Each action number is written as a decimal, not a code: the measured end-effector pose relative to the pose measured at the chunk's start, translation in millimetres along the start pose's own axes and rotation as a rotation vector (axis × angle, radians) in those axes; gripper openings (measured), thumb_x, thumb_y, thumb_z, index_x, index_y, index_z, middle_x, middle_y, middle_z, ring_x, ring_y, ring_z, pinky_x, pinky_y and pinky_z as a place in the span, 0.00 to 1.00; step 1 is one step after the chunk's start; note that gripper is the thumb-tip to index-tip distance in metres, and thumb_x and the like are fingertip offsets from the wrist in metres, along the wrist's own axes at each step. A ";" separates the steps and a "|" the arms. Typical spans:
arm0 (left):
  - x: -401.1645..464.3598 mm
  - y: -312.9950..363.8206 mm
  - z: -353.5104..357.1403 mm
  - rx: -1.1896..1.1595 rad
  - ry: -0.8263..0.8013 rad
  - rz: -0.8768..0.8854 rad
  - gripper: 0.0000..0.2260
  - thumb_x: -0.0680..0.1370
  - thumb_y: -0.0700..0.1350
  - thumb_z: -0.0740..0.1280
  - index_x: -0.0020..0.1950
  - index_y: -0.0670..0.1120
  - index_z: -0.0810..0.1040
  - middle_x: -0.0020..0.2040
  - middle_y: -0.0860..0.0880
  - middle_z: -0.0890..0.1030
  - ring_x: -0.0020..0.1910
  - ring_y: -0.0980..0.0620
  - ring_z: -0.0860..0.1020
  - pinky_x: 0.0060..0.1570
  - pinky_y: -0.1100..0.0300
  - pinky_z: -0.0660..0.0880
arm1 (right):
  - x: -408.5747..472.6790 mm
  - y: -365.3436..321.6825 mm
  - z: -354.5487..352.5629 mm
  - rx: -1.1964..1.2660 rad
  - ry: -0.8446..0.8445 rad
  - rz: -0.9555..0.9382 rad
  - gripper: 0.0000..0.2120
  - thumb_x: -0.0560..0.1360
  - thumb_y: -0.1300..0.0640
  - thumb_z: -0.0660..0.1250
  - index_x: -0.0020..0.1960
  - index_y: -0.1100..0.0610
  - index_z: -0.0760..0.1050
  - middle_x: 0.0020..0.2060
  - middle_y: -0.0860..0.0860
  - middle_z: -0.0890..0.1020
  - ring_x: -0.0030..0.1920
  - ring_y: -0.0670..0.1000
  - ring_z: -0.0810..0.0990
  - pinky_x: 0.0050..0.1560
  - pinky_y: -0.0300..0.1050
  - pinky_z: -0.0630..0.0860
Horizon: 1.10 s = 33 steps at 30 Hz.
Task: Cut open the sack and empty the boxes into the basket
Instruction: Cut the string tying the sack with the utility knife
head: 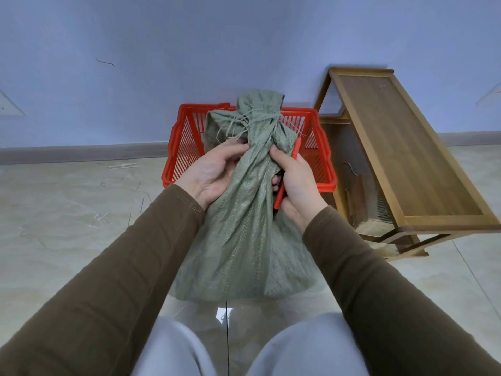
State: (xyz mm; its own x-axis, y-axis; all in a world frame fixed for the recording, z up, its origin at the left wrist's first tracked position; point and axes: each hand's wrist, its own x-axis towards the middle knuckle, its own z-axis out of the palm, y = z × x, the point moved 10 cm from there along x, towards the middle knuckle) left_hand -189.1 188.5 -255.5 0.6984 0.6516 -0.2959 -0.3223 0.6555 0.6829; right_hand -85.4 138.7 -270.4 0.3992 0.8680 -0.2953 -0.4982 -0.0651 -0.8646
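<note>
Sack (244, 240) upright on floor, neck tied, before red basket (322, 158). Left hand (214, 172) fingers curled round neck; right hand (295, 183) grips neck plus red-handled cutter (282, 194).

Head view: I see a green woven sack (244, 240) standing on the tiled floor (67, 213), neck tied with twine (244, 122); left hand (214, 172) grips the neck from the left; right hand (295, 183) grips it from the right, also holding a red-handled tool (280, 198); red basket (320, 147) just behind the sack; wooden stand (406, 158) to the right.
</note>
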 end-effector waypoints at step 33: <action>-25.8 54.4 3.5 1.253 0.308 0.704 0.10 0.82 0.36 0.66 0.60 0.43 0.84 0.56 0.47 0.87 0.59 0.48 0.84 0.64 0.45 0.78 | -8.2 3.2 8.8 -0.278 -0.120 0.159 0.02 0.82 0.58 0.69 0.50 0.56 0.78 0.31 0.48 0.83 0.22 0.42 0.76 0.18 0.34 0.69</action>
State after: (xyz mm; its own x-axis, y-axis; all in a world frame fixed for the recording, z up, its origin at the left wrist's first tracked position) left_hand -222.4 206.0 -208.4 0.4230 0.8484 0.3182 0.3333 -0.4722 0.8160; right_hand -97.0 135.7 -267.1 0.2314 0.8870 -0.3997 -0.3114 -0.3217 -0.8942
